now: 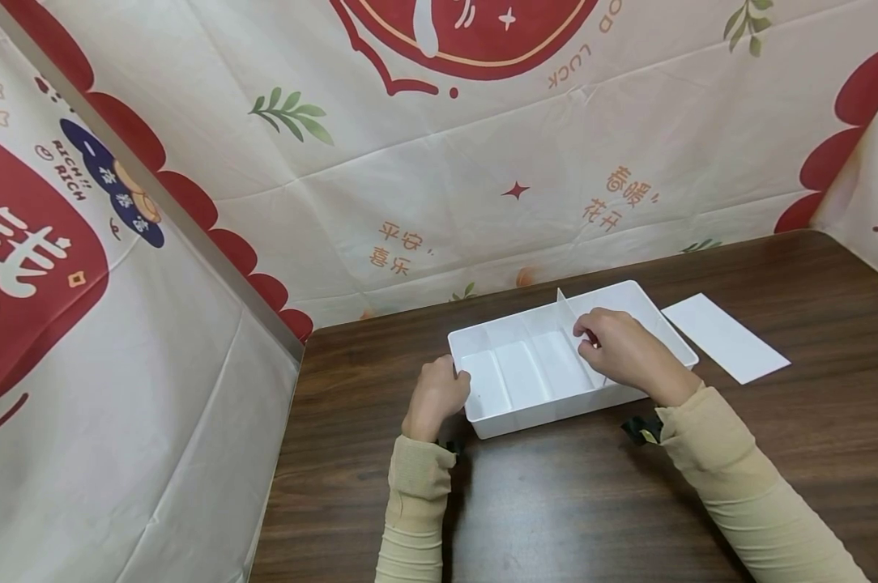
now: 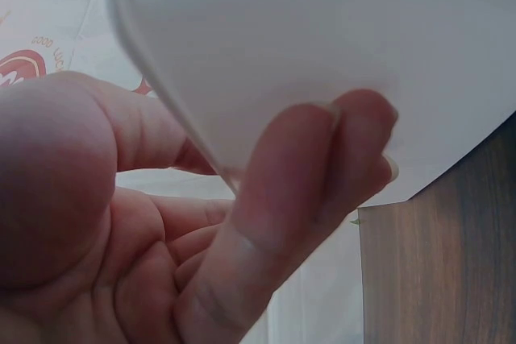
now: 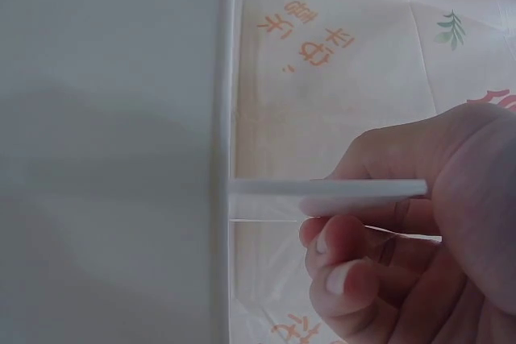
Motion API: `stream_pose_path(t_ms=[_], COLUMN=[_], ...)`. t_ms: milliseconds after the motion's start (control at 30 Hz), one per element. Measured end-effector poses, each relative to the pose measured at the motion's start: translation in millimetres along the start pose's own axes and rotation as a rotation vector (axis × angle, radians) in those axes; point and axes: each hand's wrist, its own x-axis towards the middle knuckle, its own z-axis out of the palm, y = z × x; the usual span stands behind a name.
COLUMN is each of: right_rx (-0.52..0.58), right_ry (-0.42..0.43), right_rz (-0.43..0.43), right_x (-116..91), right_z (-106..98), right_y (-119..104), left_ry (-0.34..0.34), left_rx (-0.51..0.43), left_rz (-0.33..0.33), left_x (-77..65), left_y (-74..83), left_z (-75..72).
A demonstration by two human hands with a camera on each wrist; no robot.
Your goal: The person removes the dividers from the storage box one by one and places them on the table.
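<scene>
A white plastic divider tray [image 1: 556, 411] sits on the table, its inside split into several compartments by thin upright walls. My left hand [image 1: 439, 393] grips the tray's left end; in the left wrist view the fingers [image 2: 282, 167] lie against the outer face of the tray wall [image 2: 322, 30], with the thumb around its rim. Over the right part of the tray, my right hand [image 1: 624, 348] holds a thin white divider [image 1: 564, 312], whose far corner stands above the back rim. Up close, the divider's edge [image 3: 355, 188] runs between thumb and fingers.
To the right of the tray lies a loose flat white panel [image 1: 726, 338] on the dark wood table [image 1: 541, 510]. A printed cloth [image 1: 439, 162] hangs along the back, and another [image 1: 169, 389] closes off the left side.
</scene>
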Motion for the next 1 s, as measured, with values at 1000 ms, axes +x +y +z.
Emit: stream_pose_path(t_ms=[1000], right_rx=[0.008], right_ry=[0.024], right_rz=[0.001], right_x=[-1.1], right_z=[-2.8], right_y=[0.3], left_ry=[0.003], left_rx=[0.005], left_rz=[-0.004], left_x=[-0.8], left_y=[1.0], left_z=[-0.3])
